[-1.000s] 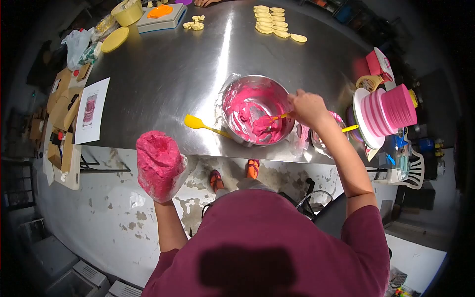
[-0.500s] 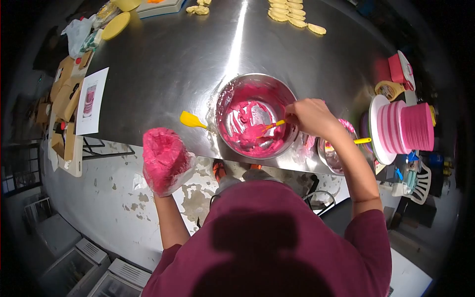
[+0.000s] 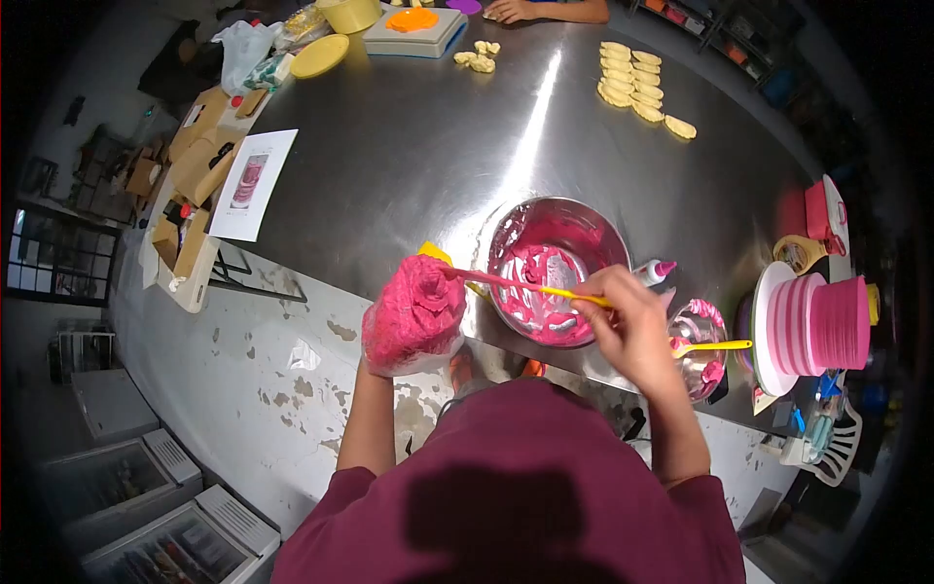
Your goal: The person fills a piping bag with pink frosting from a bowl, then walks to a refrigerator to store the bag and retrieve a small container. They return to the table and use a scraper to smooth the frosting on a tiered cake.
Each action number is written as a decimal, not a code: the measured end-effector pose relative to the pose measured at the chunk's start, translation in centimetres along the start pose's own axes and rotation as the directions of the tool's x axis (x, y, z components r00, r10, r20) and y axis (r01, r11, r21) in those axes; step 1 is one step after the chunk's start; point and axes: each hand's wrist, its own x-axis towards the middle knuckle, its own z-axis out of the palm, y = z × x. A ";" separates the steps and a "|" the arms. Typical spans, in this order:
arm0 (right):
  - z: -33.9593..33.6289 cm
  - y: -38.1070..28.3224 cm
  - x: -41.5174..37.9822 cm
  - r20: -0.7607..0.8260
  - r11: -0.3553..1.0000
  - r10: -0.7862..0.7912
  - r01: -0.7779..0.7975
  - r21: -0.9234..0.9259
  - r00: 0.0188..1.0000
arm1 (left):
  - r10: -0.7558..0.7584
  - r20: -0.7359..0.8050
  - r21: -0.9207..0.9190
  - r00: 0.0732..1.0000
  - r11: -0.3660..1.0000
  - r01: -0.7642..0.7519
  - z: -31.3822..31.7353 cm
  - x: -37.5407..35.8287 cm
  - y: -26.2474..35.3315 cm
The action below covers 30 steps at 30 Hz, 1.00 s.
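My left hand [image 3: 376, 374], mostly hidden under the folded plastic, is wrapped round a piping bag [image 3: 413, 310] filled with pink frosting and holds it up at the table's front edge. In my right hand [image 3: 634, 316] is a spatula with a yellow handle [image 3: 576, 296]. Its pink-coated end reaches left over the rim to the mouth of the bag. Below it stands a metal bowl [image 3: 605, 230], smeared inside with pink frosting. A second yellow spatula [image 3: 434, 253] lies partly behind the bag.
Right of the bowl are a pink-tipped bottle [image 3: 654, 272], a smaller bowl with a yellow-handled spatula [image 3: 725, 346] and a pink striped cake [image 3: 808, 326]. Yellow dough pieces [image 3: 630, 83], a scale [image 3: 413, 34], a printed picture [image 3: 255, 185] and another person's hand [image 3: 511, 11] are farther off.
My right hand has lifted the spatula out of the bowl and brought its end to the bag. The bag is nearer the bowl. The view has shifted, and another person's arm now shows.
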 end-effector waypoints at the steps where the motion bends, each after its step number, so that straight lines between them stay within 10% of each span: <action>1: 0.7 -0.2 -0.2 -0.017 0.999 -0.022 0.022 -0.033 1.000 | 0.126 0.051 0.185 0.991 0.974 -0.133 -0.2 0.2 0.1; 6: 2.6 -0.2 -0.9 -0.013 0.954 -0.251 0.244 -0.174 0.968 | 0.541 0.311 0.636 0.782 0.493 -0.594 -0.7 0.5 1.7; 9: 1.6 -1.0 -0.6 0.079 0.895 -0.336 0.345 -0.282 0.938 | 0.274 0.164 0.359 0.948 0.878 -0.316 -0.7 0.1 2.0; 14: -1.4 -3.1 1.0 0.167 0.777 -0.426 0.454 -0.437 0.889 | 0.219 0.191 0.260 0.957 0.929 -0.265 -1.1 0.1 1.7; 18: -2.9 -3.8 1.4 0.122 0.801 -0.369 0.382 -0.461 0.921 | -0.032 0.060 -0.352 0.998 0.935 0.051 -1.5 -0.1 1.0; 19: -3.0 -3.8 1.4 0.096 0.825 -0.338 0.344 -0.449 0.936 | 0.147 0.077 0.002 0.986 0.989 -0.148 -1.7 0.0 1.1; 21: -1.8 -3.5 1.1 0.063 0.848 -0.360 0.354 -0.394 0.931 | 0.408 0.285 0.616 0.867 0.615 -0.492 -2.3 0.4 1.2; 30: -3.3 -3.1 1.3 0.106 0.845 -0.299 0.315 -0.432 0.948 | 0.333 0.128 0.284 0.934 0.890 -0.357 -5.0 0.6 -4.9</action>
